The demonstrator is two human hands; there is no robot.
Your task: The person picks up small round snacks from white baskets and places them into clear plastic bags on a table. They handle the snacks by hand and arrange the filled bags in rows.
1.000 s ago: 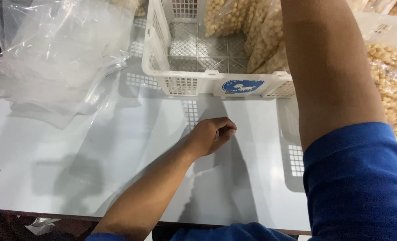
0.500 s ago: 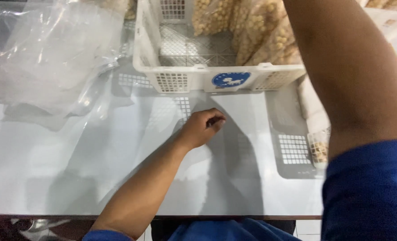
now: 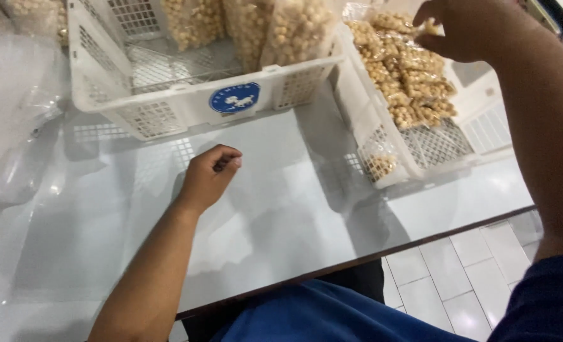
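Meanwhile: one hand curled on the surface, the other lifting a bag from the crate

Nearest the camera lies a fold of blue clothing (image 3: 306, 313) at the near edge, with pale floor tiles (image 3: 458, 278) showing at the near right beyond the surface's corner. On the glossy white surface (image 3: 72, 253) the left forearm runs up from the near left, and the left hand (image 3: 210, 174) rests there curled into a loose fist, fingertips tucked against the thumb; whether anything sits inside that pinch cannot be told.

Farther off, just beyond the left hand, stands a white slatted crate (image 3: 186, 104) with a round blue sticker on its near wall. Clear bags of round, pale tan snack pieces (image 3: 294, 28) stand upright in its right part, while its left part shows bare grid floor. Beside it on the right, a second white crate (image 3: 433, 142) sits tilted, holding more bags of the same snack (image 3: 408, 82).

At the far right, the right arm in a blue sleeve (image 3: 547, 297) reaches up over that second crate. The right hand (image 3: 468, 28) is closed in a pinch on the top corner of a clear snack bag (image 3: 428, 26), held just above the pile in the crate.

Along the far left edge lies a heap of empty clear plastic bags (image 3: 9, 107).
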